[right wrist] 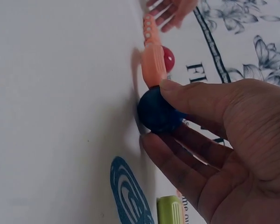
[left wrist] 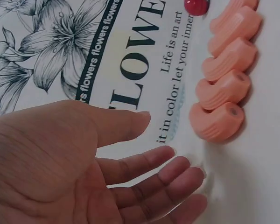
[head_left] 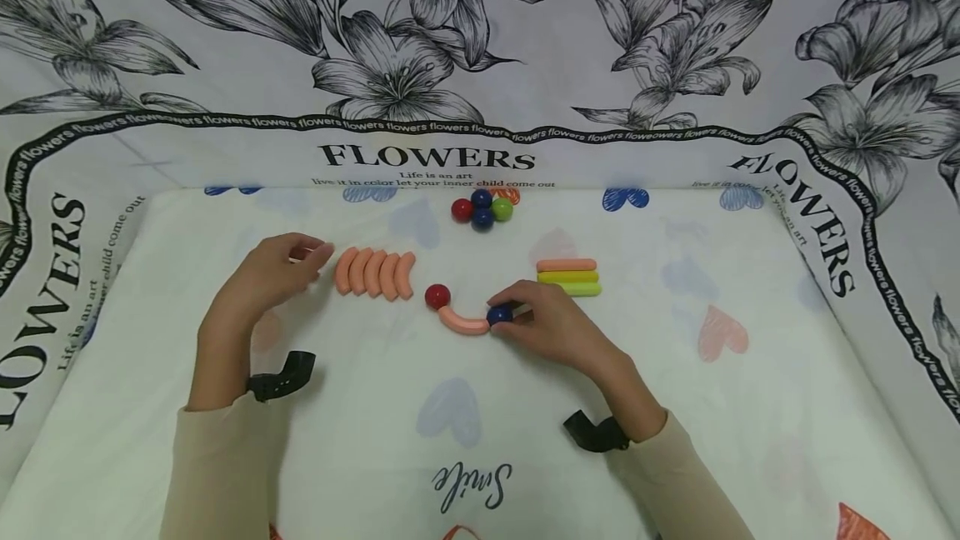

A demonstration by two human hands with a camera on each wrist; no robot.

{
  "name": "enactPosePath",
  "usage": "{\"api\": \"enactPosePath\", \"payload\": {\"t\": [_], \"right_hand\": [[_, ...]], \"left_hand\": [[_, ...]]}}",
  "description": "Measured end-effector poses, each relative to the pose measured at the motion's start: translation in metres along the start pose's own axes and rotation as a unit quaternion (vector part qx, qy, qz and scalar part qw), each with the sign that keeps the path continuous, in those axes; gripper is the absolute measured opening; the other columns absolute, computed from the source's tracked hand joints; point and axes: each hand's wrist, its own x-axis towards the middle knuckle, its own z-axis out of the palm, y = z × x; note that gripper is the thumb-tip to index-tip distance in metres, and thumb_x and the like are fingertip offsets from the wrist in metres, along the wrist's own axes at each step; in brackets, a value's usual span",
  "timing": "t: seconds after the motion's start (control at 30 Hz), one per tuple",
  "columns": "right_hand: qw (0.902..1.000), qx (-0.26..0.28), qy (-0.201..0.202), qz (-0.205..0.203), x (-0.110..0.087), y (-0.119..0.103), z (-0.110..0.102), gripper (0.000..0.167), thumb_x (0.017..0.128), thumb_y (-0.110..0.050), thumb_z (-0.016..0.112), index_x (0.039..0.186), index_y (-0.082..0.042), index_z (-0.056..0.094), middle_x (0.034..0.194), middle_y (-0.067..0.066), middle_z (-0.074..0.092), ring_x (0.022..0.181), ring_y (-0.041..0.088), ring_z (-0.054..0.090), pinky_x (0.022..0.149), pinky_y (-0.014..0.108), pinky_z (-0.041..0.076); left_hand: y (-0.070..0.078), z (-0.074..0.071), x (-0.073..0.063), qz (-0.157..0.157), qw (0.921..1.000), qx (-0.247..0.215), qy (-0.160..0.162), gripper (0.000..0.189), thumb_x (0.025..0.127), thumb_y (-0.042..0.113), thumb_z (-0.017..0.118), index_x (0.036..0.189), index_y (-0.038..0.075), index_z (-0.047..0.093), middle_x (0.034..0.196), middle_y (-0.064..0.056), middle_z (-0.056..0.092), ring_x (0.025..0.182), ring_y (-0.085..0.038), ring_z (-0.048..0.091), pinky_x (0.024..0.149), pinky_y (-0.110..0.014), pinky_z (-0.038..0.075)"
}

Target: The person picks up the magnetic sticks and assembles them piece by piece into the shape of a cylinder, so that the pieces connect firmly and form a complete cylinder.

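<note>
The work in hand appears to be joining coloured balls to bars, and it looks to be at an early stage. Taking the curved orange bar [head_left: 463,322] in the middle of the cloth [head_left: 360,448] as the landmark: to its left, and a little beyond it, five matching curved bars [head_left: 372,273] lie side by side in a row, seemingly unused. At the landmark bar's left end sits a red ball [head_left: 437,297], touching it, so that joint looks made. At its right end a dark blue ball [head_left: 498,316] meets the tip; whether it is fully seated I cannot tell. Well beyond the landmark bar, four balls wait in a cluster: a second red ball [head_left: 462,210], two more blue balls [head_left: 482,219] and a green ball [head_left: 502,208]. To its right and slightly beyond, three straight bars lie together, orange [head_left: 567,265], yellow [head_left: 568,277] and green [head_left: 572,289], apparently still to be used.

As for fingers, the left hand [head_left: 273,272] is well left of the landmark bar, just beside the row; its thumb stands apart from the loosely bent fingers, with nothing between them. The right hand [head_left: 551,322], at the landmark bar's right end, pinches the dark blue ball between thumb and fingertips, the gap only as wide as the ball.
</note>
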Motion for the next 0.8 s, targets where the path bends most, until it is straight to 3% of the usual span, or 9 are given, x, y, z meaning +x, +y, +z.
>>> {"api": "enactPosePath", "payload": {"t": [0.1, 0.27, 0.53, 0.8], "right_hand": [[0.9999, 0.008, -0.011, -0.003, 0.001, -0.001, 0.000, 0.034, 0.096, -0.016, 0.080, 0.129, -0.014, 0.073, 0.127, 0.003, 0.075, 0.110, 0.017, 0.073, 0.099, 0.037, 0.062], [0.9995, 0.008, -0.027, -0.012, 0.002, -0.002, -0.002, 0.032, 0.096, -0.014, 0.079, 0.128, -0.013, 0.073, 0.126, 0.004, 0.075, 0.110, 0.017, 0.074, 0.099, 0.036, 0.062], [0.9991, 0.001, -0.029, -0.030, 0.000, 0.002, -0.005, 0.032, 0.097, -0.011, 0.077, 0.128, -0.012, 0.072, 0.128, 0.004, 0.075, 0.115, 0.019, 0.073, 0.101, 0.038, 0.061], [0.9984, 0.011, -0.035, -0.043, 0.001, 0.005, -0.003, 0.031, 0.097, -0.008, 0.075, 0.128, -0.010, 0.072, 0.128, 0.005, 0.074, 0.116, 0.020, 0.073, 0.102, 0.037, 0.061]], "left_hand": [[-0.002, 0.000, -0.002, -0.013, 0.9999, -0.002, -0.004, 0.073, 0.109, 0.058, 0.041, 0.153, 0.000, 0.048, 0.135, -0.026, 0.065, 0.111, -0.035, 0.068, 0.089, -0.045, 0.053], [-0.002, 0.002, -0.003, -0.024, 0.9997, 0.007, 0.004, 0.075, 0.108, 0.057, 0.041, 0.152, -0.003, 0.050, 0.137, -0.027, 0.062, 0.116, -0.038, 0.064, 0.093, -0.051, 0.053], [0.004, 0.012, 0.010, -0.011, 0.9996, 0.009, 0.026, 0.065, 0.109, 0.046, 0.047, 0.149, -0.005, 0.052, 0.146, -0.029, 0.056, 0.132, -0.046, 0.054, 0.107, -0.061, 0.049], [0.003, 0.020, 0.013, -0.002, 0.9988, -0.003, 0.049, 0.060, 0.107, 0.043, 0.052, 0.145, -0.004, 0.058, 0.141, -0.028, 0.062, 0.129, -0.044, 0.059, 0.103, -0.058, 0.052]]}}
